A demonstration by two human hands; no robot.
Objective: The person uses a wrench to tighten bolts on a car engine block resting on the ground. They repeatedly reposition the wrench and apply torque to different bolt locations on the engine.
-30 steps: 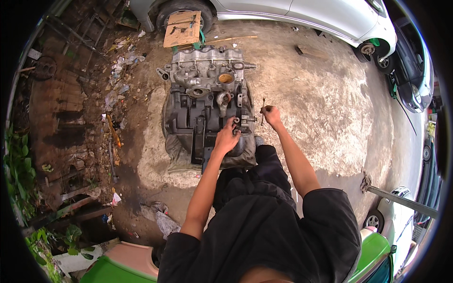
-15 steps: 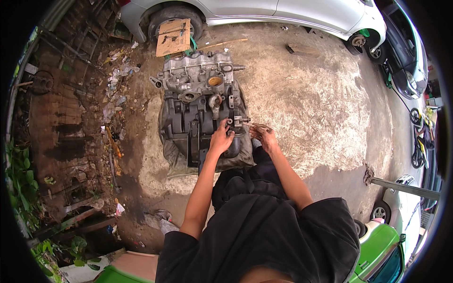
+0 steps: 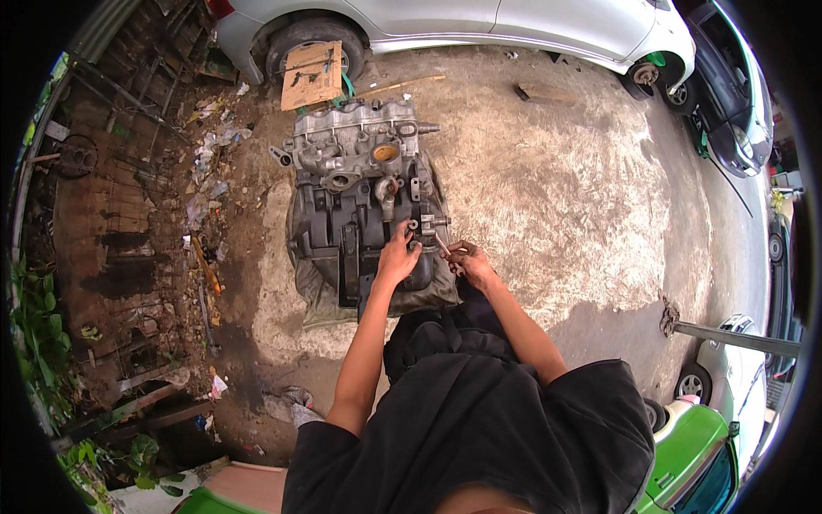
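A grey and black car engine [image 3: 353, 193] lies in front of me on a dark cloth [image 3: 330, 310]. At its near right side my left hand [image 3: 398, 259] rests against it, thumb and index finger apart, beside a small ring-ended metal part [image 3: 413, 225]. My right hand [image 3: 469, 262] is closed, just off the engine's right edge. From its fingers a slim, light metal rod [image 3: 442, 243] slants up and left toward a metal bracket [image 3: 434, 224]. Whether the rod's tip touches the bracket is too small to tell.
A silver car [image 3: 505, 26] stands beyond the engine, with a cardboard sheet [image 3: 312, 75] against its wheel. A wooden block [image 3: 545, 92] lies on the concrete floor. Litter [image 3: 205, 154] runs along the left. A metal pole [image 3: 736, 339] juts in from the right.
My right hand has drawn a little nearer to me and left, its fingers curling in more. The rod has swung from nearly level to a steep slant. My left hand stays at the engine.
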